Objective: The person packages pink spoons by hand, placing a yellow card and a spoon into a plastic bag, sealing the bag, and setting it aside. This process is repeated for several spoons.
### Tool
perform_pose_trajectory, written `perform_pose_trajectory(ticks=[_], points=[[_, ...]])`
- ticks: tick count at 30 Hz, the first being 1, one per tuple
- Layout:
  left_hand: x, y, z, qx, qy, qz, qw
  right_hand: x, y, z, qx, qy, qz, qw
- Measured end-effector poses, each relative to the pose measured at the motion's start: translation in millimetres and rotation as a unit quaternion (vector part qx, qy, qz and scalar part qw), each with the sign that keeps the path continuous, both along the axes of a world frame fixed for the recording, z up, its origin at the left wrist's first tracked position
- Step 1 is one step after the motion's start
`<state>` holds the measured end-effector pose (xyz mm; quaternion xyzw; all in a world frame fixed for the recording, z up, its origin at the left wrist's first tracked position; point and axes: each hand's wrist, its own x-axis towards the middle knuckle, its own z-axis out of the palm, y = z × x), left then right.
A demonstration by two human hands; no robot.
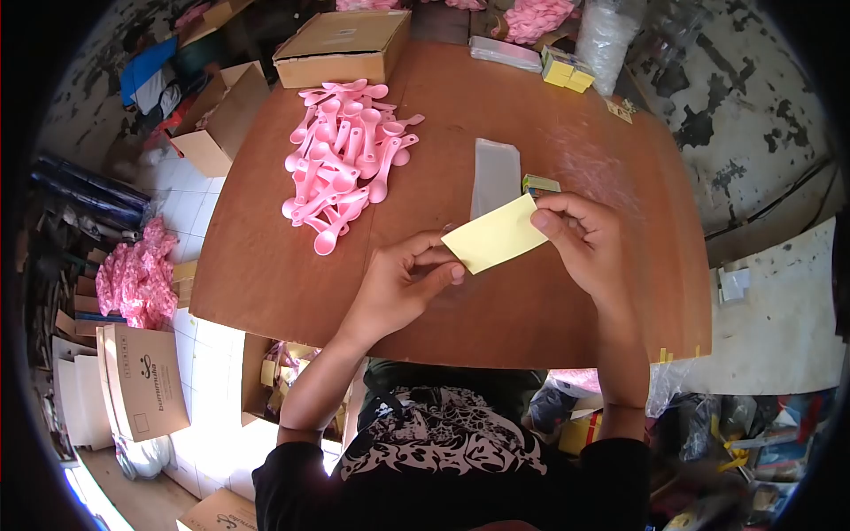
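A pale yellow card [494,234] is held tilted above the brown table by both hands. My left hand [403,283] pinches its lower left end between thumb and fingers. At the upper right end, my right hand [584,243] grips the card with thumb and index finger, the other fingers curled. Just beyond the card lies a clear plastic sleeve or stack of sleeves [496,173], partly covered by it. A small green and yellow stack [541,184] shows behind the card near my right hand; most of it is hidden.
A heap of pink measuring spoons [341,159] covers the left of the table [425,319]. Behind it stands a cardboard box [343,49]. Yellow packs [567,71] and a plastic roll [609,44] are at the back right. Cartons [142,380] crowd the floor at left.
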<state>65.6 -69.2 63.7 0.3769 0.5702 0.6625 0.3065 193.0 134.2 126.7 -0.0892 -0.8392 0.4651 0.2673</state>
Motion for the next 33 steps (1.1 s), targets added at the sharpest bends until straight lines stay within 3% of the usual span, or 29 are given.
perform_pose_trajectory(ticks=[3, 5, 9, 11, 15, 17, 19, 20, 27, 29, 31, 33], points=[[-4, -3, -2, -0.031, 0.032, -0.031, 0.999, -5, -1, -2, 0.002, 0.005, 0.036, 0.999], [-2, -1, -3, -0.033, -0.050, -0.098, 0.993, -8, -6, 1, -0.005, 0.000, 0.041, 0.999], [3, 3, 6, -0.022, -0.096, -0.100, 0.990, -8, -11, 2, -0.005, -0.035, 0.048, 0.998], [3, 5, 6, -0.031, -0.045, -0.071, 0.996, -8, -15, 1, 0.067, -0.033, 0.085, 0.994], [3, 9, 9, -0.014, -0.008, -0.064, 0.998, -8, -20, -5, 0.092, -0.016, 0.158, 0.983], [4, 12, 7, 0.035, 0.018, -0.038, 0.999, -5, -21, -4, 0.064, -0.047, 0.179, 0.981], [5, 9, 12, 0.016, 0.036, -0.038, 0.998, -3, -22, -3, -0.079, -0.109, 0.194, 0.972], [5, 8, 14, -0.002, 0.054, -0.038, 0.998, -2, -21, -2, -0.078, -0.109, 0.194, 0.972], [11, -1, 14, 0.048, 0.148, 0.006, 0.988, -10, -25, -6, -0.034, -0.223, 0.289, 0.930], [10, -5, 11, 0.097, 0.215, 0.039, 0.971, -19, -28, -4, 0.057, -0.292, 0.291, 0.909], [9, -16, 10, 0.082, 0.220, 0.056, 0.970, -30, -31, -14, 0.040, -0.228, 0.298, 0.926], [3, -28, -5, -0.004, 0.115, 0.065, 0.991, -48, -25, -25, -0.119, -0.169, 0.336, 0.919]])
